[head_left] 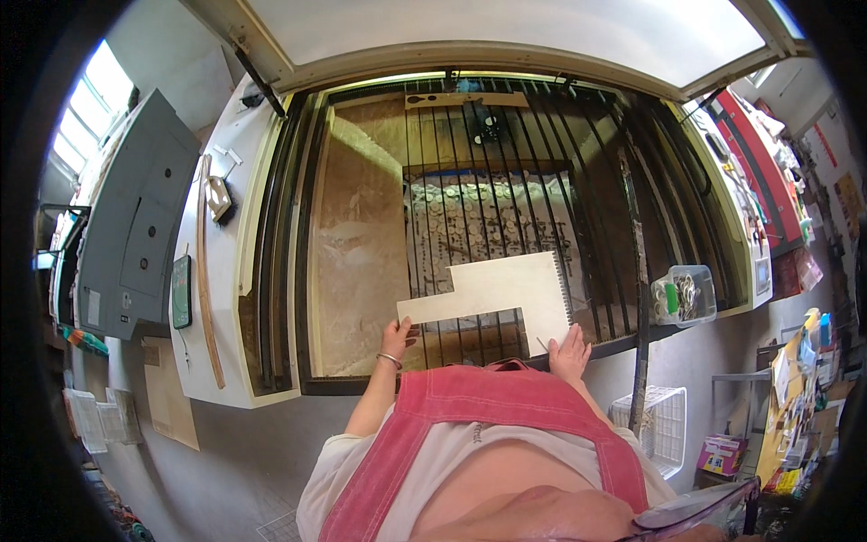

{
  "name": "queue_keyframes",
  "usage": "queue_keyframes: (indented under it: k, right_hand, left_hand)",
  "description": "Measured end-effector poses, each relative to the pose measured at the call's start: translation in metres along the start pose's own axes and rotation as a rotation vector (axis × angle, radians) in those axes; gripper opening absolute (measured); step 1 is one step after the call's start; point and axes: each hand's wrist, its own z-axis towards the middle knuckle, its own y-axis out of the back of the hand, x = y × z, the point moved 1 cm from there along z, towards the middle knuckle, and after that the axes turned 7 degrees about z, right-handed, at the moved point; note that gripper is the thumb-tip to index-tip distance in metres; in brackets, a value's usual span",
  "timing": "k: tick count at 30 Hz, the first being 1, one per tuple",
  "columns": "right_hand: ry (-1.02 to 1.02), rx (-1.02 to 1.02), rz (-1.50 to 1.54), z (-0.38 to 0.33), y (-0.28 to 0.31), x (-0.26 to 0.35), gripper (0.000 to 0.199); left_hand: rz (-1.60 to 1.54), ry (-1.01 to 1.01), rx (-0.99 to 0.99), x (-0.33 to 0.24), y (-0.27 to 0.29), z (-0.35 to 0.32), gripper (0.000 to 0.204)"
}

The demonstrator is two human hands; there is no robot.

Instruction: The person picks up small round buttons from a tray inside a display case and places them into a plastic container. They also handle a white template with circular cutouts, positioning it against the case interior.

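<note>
A pale, thin sheet of board [506, 285], cut to a stepped shape with a toothed right edge, lies across the dark slats [470, 226] of an open cutting machine. My left hand [396, 341], with a bracelet at the wrist, grips its lower left corner. At the lower right leg of the sheet, my right hand [569, 352] holds the edge, with its fingers partly along it. Below the slats, a tray bed [506, 217] carries many small round cut pieces and scraps.
The raised lid [506, 45] hangs over the far side. On the left ledge lie a brush [218, 197], a wooden strip [208, 271] and a green-screened phone [182, 291]. A clear plastic box [695, 294] stands at the right front corner, near a white crate [664, 429].
</note>
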Motion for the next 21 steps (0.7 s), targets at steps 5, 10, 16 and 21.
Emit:
queue_keyframes:
  k: [5, 10, 16, 21]
  right_hand:
    - [-0.007, 0.006, -0.010, 0.0003, -0.0022, -0.0014, 0.085]
    - [-0.014, 0.019, -0.002, 0.0004, -0.0012, -0.0006, 0.084]
    - [-0.012, 0.014, -0.002, -0.0002, -0.0002, 0.0004, 0.084]
    - [0.000, -0.009, -0.011, -0.0005, -0.0007, 0.0002, 0.084]
  left_hand:
    - [0.001, 0.005, 0.004, -0.0019, -0.0004, -0.0016, 0.039]
    - [-0.005, 0.004, 0.009, -0.0012, 0.0000, -0.0013, 0.040]
    - [-0.018, 0.000, 0.013, -0.0012, -0.0007, -0.0015, 0.041]
    - [-0.041, -0.005, 0.008, -0.0018, -0.0018, -0.0026, 0.037]
